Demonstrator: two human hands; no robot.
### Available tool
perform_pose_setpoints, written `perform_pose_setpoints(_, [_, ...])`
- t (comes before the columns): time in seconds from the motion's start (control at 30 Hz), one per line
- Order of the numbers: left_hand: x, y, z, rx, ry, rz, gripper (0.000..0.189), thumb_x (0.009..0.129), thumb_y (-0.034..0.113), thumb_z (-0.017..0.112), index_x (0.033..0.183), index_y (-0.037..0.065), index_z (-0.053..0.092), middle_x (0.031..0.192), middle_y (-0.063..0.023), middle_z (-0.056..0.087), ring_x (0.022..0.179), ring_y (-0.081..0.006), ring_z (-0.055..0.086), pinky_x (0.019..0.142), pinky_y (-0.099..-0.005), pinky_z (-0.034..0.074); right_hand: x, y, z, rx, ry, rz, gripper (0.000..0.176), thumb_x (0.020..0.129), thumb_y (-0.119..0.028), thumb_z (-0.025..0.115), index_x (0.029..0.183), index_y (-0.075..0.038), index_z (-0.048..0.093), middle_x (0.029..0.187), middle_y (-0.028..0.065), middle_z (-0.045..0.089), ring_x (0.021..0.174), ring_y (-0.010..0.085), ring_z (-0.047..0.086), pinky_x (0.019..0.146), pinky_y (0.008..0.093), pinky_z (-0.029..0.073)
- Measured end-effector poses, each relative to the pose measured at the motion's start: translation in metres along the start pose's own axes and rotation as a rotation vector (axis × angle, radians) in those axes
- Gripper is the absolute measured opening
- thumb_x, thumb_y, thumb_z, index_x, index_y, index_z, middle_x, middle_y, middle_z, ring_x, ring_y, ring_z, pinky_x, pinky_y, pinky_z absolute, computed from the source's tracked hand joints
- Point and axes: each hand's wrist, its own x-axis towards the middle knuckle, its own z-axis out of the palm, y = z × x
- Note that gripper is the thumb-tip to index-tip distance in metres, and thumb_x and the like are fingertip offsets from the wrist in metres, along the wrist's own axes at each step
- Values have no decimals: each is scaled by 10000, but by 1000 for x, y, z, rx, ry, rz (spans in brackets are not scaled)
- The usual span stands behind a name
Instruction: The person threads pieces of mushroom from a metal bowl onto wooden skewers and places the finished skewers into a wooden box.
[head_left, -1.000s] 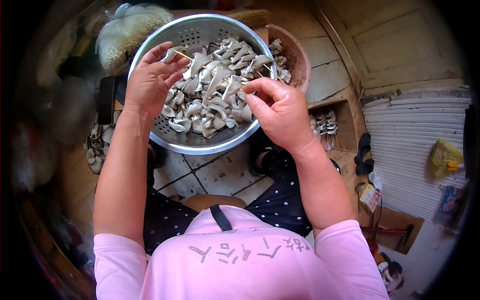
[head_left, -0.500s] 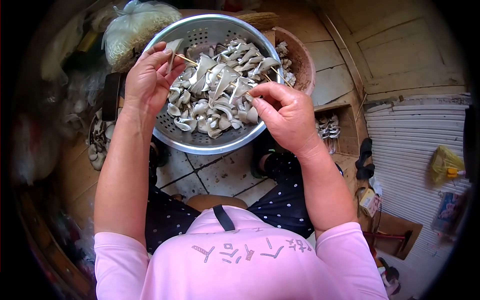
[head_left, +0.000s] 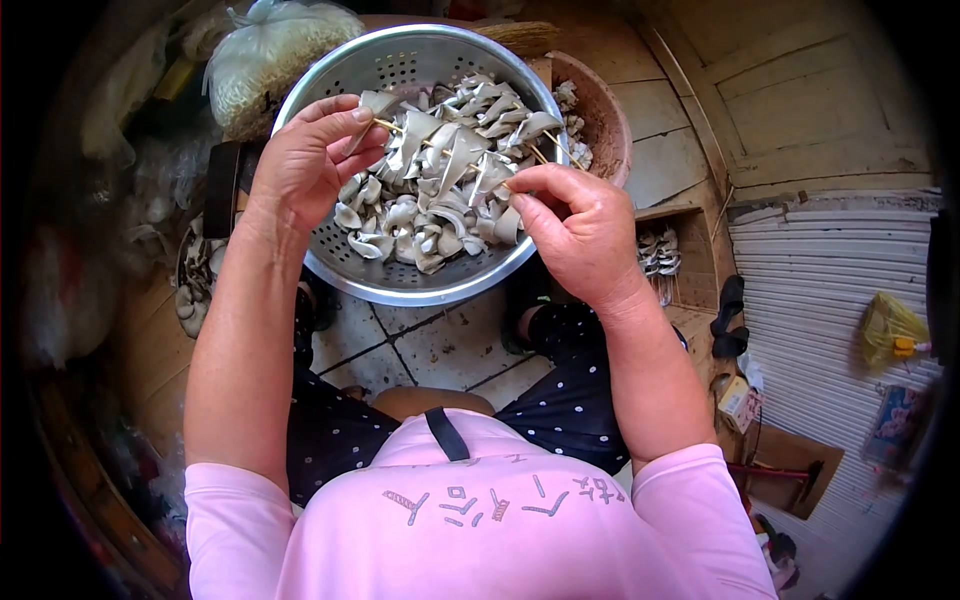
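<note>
Over a metal colander [head_left: 345, 278] full of torn oyster mushroom pieces [head_left: 400, 235], a thin wooden skewer [head_left: 440, 148] carries several grey mushroom pieces. The fingers of my left hand [head_left: 310, 150] pinch one mushroom piece [head_left: 378, 102] at the skewer's left end. Whether the tip has gone through that piece is hard to make out. My right hand [head_left: 580, 225] is closed on the skewer's right end, thumb against index finger. More skewers [head_left: 570, 155] stick out over the colander's right rim.
Behind the colander's right side stands a reddish basin [head_left: 605, 120] with mushroom bits. A clear bag [head_left: 265, 75] of pale sticks lies at upper left. Loaded mushroom skewers [head_left: 657, 252] sit in a box at right. More mushrooms [head_left: 195, 290] lie at left.
My left hand has shifted a little right, bringing the mushroom piece over the skewer's left end, and the piece has tilted. The skewer and my right hand have moved slightly right.
</note>
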Motion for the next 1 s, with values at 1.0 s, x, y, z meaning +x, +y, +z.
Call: perform_pose_setpoints(1.0, [-12,-87,26,1528,-314,231,252,761,140,630,1006,79,644,993,-169,651,919,-348,648,792,-440,521,4,0,2,61,74,35,119,793,-65,645,904,-31,674,786,138,676,699,258,669,646,334,517])
